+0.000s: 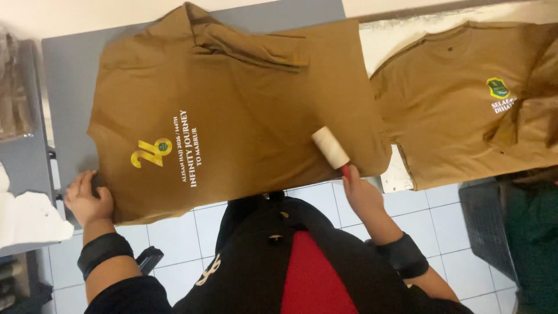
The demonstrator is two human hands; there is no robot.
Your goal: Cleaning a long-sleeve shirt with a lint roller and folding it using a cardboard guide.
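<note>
Far left edge: clear plastic packaging (13, 87) on a grey surface, and below it crumpled white paper (29, 215), both set off to the side, apart from the shirt.

Left hand (87, 200) pressed on the hem corner of the brown T-shirt (244, 110), fingers curled over the fabric edge, closed on the cloth rather than around anything loose. Apparent reason: to pin the fabric taut so it cannot drag. Black wrist cuff (103, 250) below the hand.

T-shirt spread flat, print side up, across a grey press platen (67, 75); gold numeral emblem and white lettering in the lower left area. Hem hanging just over the near edge. One sleeve folded back across the top, out of the way of the flat panel.

Lint roller (330, 146) lying on the shirt's right side, pale paper drum touching the cloth, red handle (345, 170) angled back toward the body. Right hand (361, 195) wrapped shut around that handle, only the red tip showing past the fingers. Low angle keeps the drum's full length on the fabric.

Right: second brown T-shirt (465, 99) with a small green chest badge, laid on a white-covered surface (395, 35), just beside the first, edges nearly meeting. A further brown garment (537, 110) overlaps its far side.

Below: white tiled floor (174, 232); dark crate (485, 224) at lower right.
</note>
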